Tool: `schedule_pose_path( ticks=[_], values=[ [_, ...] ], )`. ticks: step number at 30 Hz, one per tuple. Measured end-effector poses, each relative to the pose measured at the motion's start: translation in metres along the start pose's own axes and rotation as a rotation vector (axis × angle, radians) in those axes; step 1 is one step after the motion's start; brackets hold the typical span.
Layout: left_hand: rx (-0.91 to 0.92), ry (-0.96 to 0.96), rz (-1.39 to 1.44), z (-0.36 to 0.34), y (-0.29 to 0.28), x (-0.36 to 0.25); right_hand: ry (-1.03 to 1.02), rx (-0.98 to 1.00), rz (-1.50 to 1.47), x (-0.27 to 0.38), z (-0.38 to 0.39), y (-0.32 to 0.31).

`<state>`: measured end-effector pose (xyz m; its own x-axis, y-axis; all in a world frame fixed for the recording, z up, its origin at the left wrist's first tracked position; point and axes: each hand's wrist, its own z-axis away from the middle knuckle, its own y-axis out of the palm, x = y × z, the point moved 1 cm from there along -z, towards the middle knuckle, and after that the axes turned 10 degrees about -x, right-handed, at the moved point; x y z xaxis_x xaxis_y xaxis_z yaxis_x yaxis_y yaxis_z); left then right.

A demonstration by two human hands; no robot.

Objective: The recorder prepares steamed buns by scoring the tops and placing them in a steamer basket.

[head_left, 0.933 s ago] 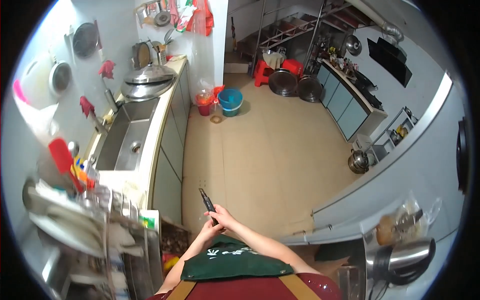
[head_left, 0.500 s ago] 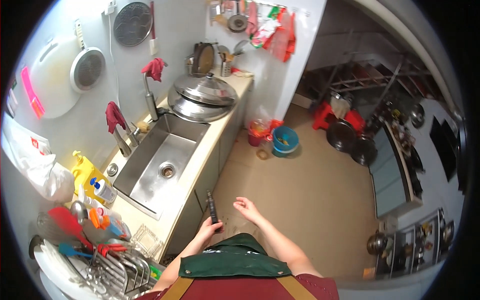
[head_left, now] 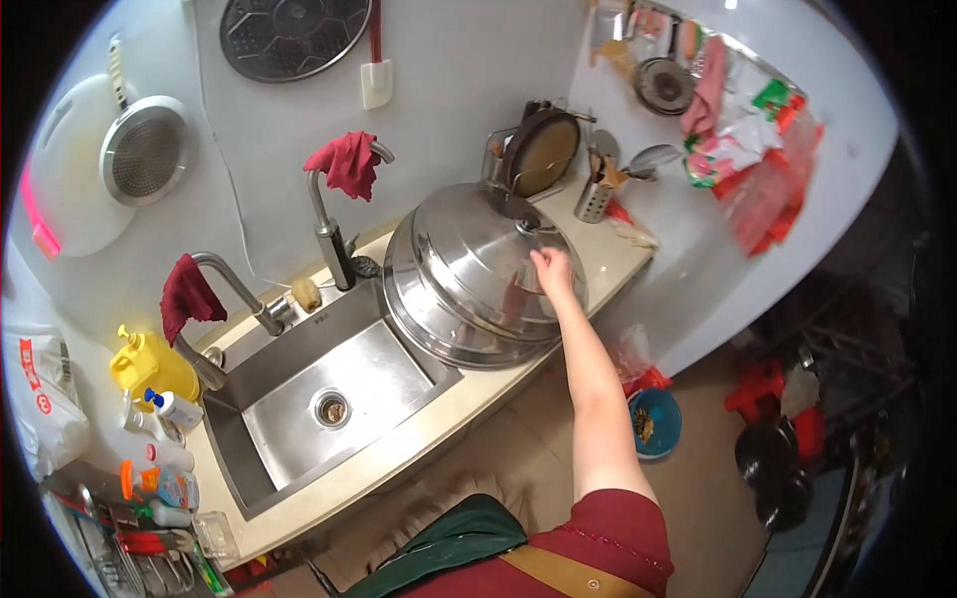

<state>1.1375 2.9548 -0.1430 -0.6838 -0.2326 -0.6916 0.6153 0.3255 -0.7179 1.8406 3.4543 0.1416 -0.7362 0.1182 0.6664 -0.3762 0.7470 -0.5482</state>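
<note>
My right arm stretches out over the counter. At its end my right hand [head_left: 554,272], fingers curled in and nothing seen in them, is over the sloping side of a large domed steel lid [head_left: 469,249], just below the lid's black knob [head_left: 527,225]. Whether it touches the metal I cannot tell. The lid rests on a wide steel vessel [head_left: 414,309] at the right end of the sink [head_left: 339,374]. My left hand is out of sight; a thin dark tip [head_left: 321,576] shows at the lower edge, too little of it to name.
Two taps [head_left: 329,229] draped with dark red cloths stand behind the sink. Bottles and a yellow jug [head_left: 150,364] line its left end. A round pan [head_left: 543,151] and a utensil holder [head_left: 594,199] stand beyond the lid. A blue bucket [head_left: 658,424] is on the floor.
The view has swung toward the sink and come closer to the lid. My right hand has gone from above the floor out to the lid. My left hand, with its black rod-shaped object, has left the view.
</note>
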Motion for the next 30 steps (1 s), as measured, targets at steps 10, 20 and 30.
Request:
schedule_pose_path(
  ticks=[10, 20, 30],
  values=[
    [-0.067, -0.529, -0.311, 0.059, -0.050, -0.211, 0.106, 0.311, 0.404, -0.006, -0.110, 0.064],
    [-0.341, -1.184, -0.202, 0.191, 0.011, -0.276, 0.007, 0.091, 0.245, 0.033, -0.080, 0.008],
    [-0.456, -1.461, -0.091, 0.399, 0.049, -0.260, -0.385, -0.066, -0.146, 0.110, 0.115, -0.156]
  ],
)
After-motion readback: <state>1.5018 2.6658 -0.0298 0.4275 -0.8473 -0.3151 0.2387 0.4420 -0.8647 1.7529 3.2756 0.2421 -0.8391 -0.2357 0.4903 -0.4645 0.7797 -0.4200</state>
